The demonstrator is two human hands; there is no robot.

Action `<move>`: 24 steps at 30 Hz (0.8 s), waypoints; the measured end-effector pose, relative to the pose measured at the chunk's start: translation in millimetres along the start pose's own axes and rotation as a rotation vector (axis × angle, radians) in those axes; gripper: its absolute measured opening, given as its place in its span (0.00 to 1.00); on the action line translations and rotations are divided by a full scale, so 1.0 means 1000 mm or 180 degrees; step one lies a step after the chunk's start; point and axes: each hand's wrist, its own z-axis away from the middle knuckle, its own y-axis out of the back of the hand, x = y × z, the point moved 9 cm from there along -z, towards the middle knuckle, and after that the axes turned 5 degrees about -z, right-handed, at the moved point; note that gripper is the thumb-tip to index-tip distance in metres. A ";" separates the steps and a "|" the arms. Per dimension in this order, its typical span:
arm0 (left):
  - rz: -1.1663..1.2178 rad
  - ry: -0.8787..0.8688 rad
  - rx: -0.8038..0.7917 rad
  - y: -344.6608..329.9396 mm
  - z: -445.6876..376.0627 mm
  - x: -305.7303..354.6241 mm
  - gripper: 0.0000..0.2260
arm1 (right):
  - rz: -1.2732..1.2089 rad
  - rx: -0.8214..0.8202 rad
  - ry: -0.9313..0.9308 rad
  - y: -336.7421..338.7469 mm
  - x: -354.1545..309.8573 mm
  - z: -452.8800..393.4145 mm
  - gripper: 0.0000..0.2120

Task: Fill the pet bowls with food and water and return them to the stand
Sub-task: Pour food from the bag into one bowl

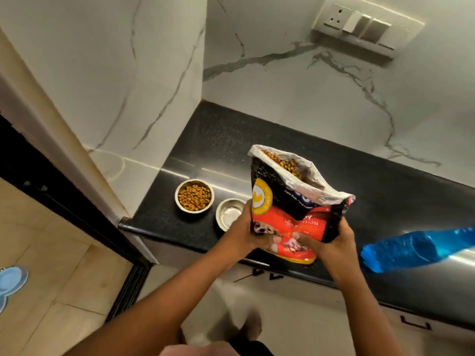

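kibble bowl (194, 196) filled, second steel bowl (229, 214) dry; both my hands (246, 231) (324, 242) gripping the kibble bag (290, 211), blue stand (10, 286) waiting.

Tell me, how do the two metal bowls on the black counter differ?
The left bowl is filled with brown kibble; the right bowl holds no kibble, only bare shiny metal. The left bowl shows whole, while the right bowl is partly hidden behind the left hand and the food bag. The left bowl sits nearer the wall, the right bowl nearer the counter edge. Both are round steel and upright.
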 end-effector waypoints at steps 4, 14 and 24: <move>-0.0442 -0.0178 -0.0016 -0.013 -0.009 0.015 0.40 | -0.0254 0.0159 -0.0055 0.022 0.007 0.001 0.31; -0.1028 -0.0343 -0.0195 -0.081 -0.057 0.021 0.39 | -0.0243 0.0185 0.0103 0.088 0.024 -0.026 0.38; -0.1068 -0.0235 0.0116 -0.109 -0.138 0.011 0.37 | -0.0186 0.0260 0.0026 0.135 0.044 -0.108 0.41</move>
